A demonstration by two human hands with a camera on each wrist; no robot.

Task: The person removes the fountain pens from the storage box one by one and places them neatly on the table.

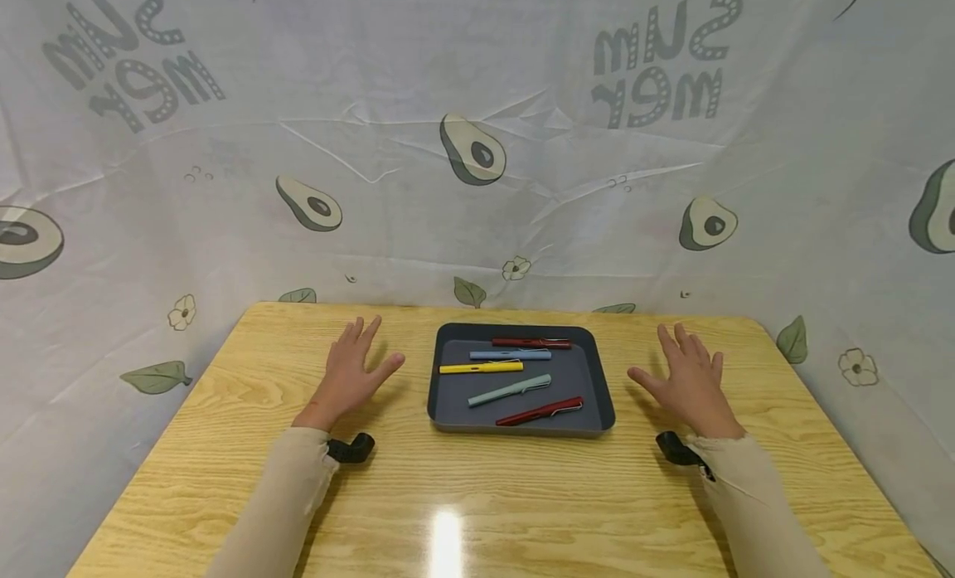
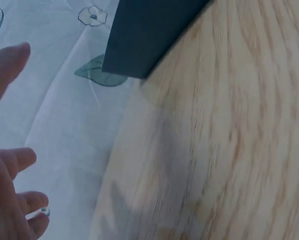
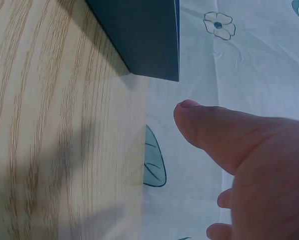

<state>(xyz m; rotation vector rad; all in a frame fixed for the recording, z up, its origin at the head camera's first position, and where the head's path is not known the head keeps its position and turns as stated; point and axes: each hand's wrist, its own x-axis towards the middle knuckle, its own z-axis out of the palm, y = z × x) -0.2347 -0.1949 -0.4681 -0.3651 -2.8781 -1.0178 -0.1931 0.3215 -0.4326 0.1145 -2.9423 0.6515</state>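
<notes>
A dark grey tray [image 1: 448, 416] sits on the wooden table between my two hands. Inside lie several pens: a dark red one [image 1: 515, 342] at the back, a blue one [image 1: 503, 356], a yellow one [image 1: 477, 367], a pale green one [image 1: 507, 391] and another red one [image 1: 539, 413] at the front. My left hand [image 1: 349, 375] is left of the tray, fingers spread, holding nothing. To the tray's right, my right hand [image 1: 690, 383] is likewise spread and holds nothing. Each wrist view shows a tray side wall [image 2: 149, 40] beyond the thumb.
The light wooden table [image 1: 373, 512] reaches back to a pale curtain [image 1: 388, 72] printed with avocados, leaves and flowers. This curtain also hangs along both sides. A black wrist mount [image 1: 351, 449] is strapped at the left cuff, another mount [image 1: 677, 449] at the right.
</notes>
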